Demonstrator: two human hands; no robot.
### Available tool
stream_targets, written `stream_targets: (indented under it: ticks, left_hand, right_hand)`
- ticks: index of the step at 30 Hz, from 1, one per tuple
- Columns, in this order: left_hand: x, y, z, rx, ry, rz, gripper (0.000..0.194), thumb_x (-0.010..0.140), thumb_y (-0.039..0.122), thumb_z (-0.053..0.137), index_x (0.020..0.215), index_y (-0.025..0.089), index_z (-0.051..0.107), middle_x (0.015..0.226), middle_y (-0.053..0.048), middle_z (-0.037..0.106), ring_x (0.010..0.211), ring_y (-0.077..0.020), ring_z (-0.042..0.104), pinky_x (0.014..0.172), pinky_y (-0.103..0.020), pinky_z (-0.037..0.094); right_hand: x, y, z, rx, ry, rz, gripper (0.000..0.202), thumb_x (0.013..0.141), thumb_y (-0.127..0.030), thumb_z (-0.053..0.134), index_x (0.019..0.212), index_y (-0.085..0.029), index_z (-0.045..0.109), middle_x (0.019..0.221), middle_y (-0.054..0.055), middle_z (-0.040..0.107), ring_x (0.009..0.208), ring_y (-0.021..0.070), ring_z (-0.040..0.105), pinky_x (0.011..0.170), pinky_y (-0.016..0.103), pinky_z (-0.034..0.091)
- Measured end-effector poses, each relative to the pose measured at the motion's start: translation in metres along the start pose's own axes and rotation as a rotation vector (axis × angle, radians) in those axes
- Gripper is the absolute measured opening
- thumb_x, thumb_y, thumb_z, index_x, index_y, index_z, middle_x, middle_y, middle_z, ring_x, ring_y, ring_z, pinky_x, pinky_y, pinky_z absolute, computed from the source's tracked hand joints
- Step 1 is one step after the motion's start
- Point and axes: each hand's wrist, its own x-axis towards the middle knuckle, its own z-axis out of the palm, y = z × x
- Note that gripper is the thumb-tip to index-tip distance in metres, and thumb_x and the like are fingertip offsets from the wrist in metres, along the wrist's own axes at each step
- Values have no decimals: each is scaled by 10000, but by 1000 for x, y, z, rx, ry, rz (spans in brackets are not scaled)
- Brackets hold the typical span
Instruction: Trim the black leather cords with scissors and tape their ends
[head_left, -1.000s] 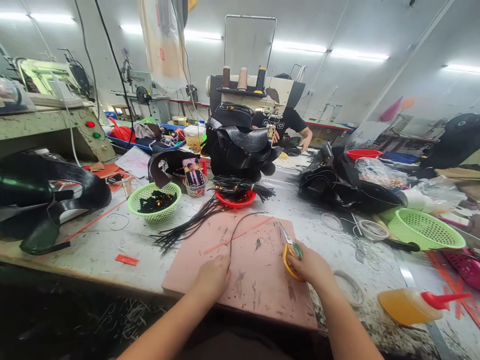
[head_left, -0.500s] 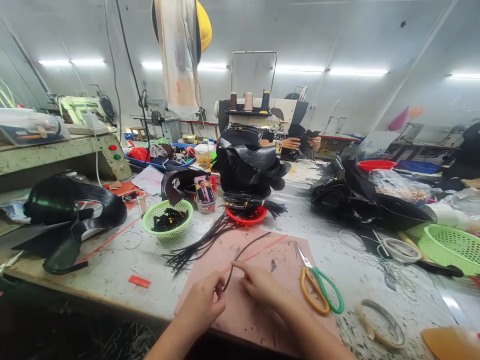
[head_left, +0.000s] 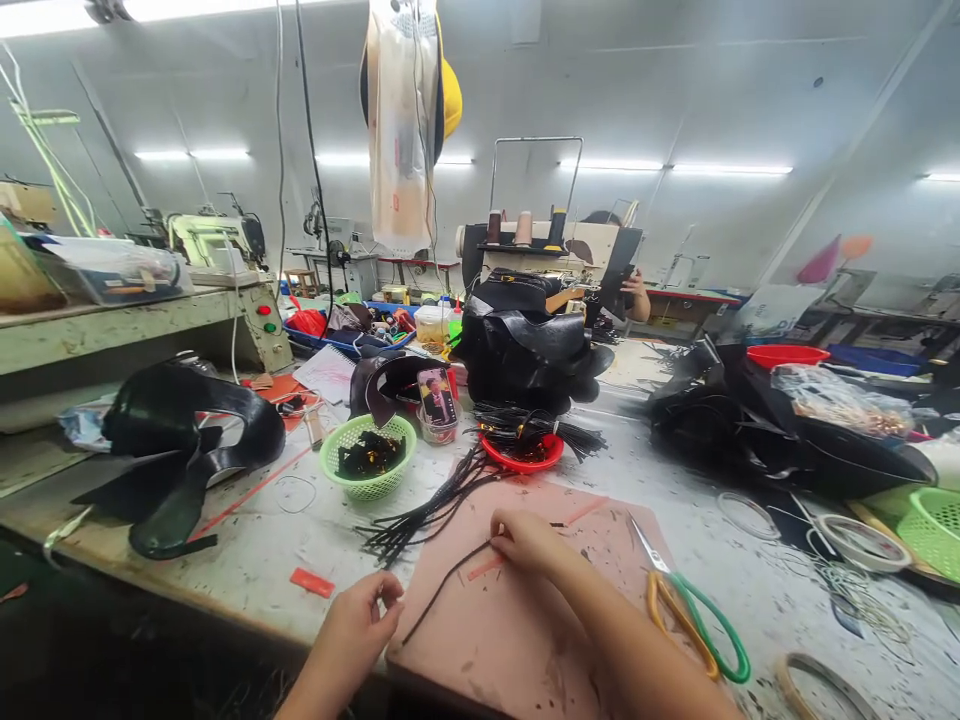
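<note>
A thin black cord [head_left: 442,590] lies across the pink mat [head_left: 480,640], curving from the mat's near left corner up to my right hand [head_left: 534,548]. The thumb and fingers of that hand pinch it near its middle, and its far end shows beyond the knuckles. My left hand [head_left: 358,622] is at the mat's left edge, just off the cord's near end. Its fingers are curled, with a gap between thumb and fingertips and nothing visible in them. Scissors [head_left: 679,590] with one yellow and one green handle lie right of my right forearm.
Behind the mat, a bundle of black cords [head_left: 420,515] trails from a red bowl [head_left: 525,462]. A green basket [head_left: 367,487] holds small black pieces; beside it a phone [head_left: 436,397] leans upright. Stacked black leather pieces [head_left: 525,350] stand behind. Another person's hand [head_left: 637,295] shows beyond the sewing machine.
My left hand has let go of the cord and moved left. My right hand has gone from a pointing finger to a pinch on it. The whole view has shifted.
</note>
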Motion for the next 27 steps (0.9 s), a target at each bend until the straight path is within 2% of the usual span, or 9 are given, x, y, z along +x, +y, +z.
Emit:
stream_targets:
  ticks: [3, 7, 9, 13, 15, 18, 22, 27]
  left_hand:
    - [3, -8, 2, 63, 106, 73, 140, 642, 274, 446, 622, 209, 568, 604, 1, 596, 518, -146, 469, 544, -262, 394]
    - [-2, -18, 6, 34, 118, 112, 161, 694, 281, 439, 661, 212, 580, 660, -6, 632, 541, -143, 496, 563, -255, 415]
    - [-8, -22, 9, 11, 96, 97, 164, 712, 275, 435, 687, 207, 582, 680, 0, 630, 532, -133, 489, 552, -247, 414]
    - [-23, -22, 13, -18, 28, 109, 169, 731, 237, 439, 728, 193, 602, 710, -3, 617, 547, -122, 491, 544, -234, 409]
    - [-29, -21, 15, -22, 1, 138, 172, 731, 201, 444, 733, 189, 616, 715, -11, 612, 606, -128, 520, 575, -231, 417]
    - [-36, -21, 18, -12, -9, 176, 182, 739, 166, 447, 731, 190, 627, 725, -17, 606, 690, -135, 552, 633, -229, 429]
    - [-39, -27, 20, 68, -21, 230, 195, 772, 178, 446, 779, 196, 640, 743, -18, 598, 678, -121, 557, 642, -219, 429]
    - [-42, -24, 26, 353, -9, 245, 242, 808, 207, 405, 790, 197, 646, 767, -33, 613, 656, -129, 565, 604, -223, 420]
  right_hand:
    - [-2, 0, -1, 3, 18, -9, 147, 692, -172, 530, 811, -204, 609, 754, 23, 651, 707, 163, 566, 579, 230, 349]
    - [-14, -14, 3, 24, 49, -66, 189, 735, -155, 492, 897, -186, 584, 854, 43, 617, 762, 155, 553, 665, 247, 382]
    - [-21, -27, 11, 75, 38, -178, 184, 745, -139, 491, 890, -195, 588, 911, 38, 595, 772, 136, 545, 688, 233, 393]
    - [-33, -53, 37, 210, -4, -494, 176, 746, -121, 516, 850, -209, 627, 950, 30, 580, 794, 125, 551, 689, 210, 416]
    - [-34, -60, 50, 206, -23, -553, 180, 756, -123, 517, 846, -214, 644, 946, 29, 587, 809, 128, 556, 701, 209, 421]
    - [-33, -63, 63, 171, -2, -544, 187, 767, -126, 515, 848, -214, 659, 908, 28, 604, 790, 132, 564, 693, 214, 428]
    - [-32, -64, 66, 167, 40, -516, 169, 788, -159, 510, 839, -203, 665, 890, 38, 609, 765, 131, 565, 677, 215, 434]
    - [-34, -65, 65, 183, 31, -510, 181, 778, -127, 513, 840, -204, 664, 893, 37, 613, 791, 135, 565, 694, 219, 438]
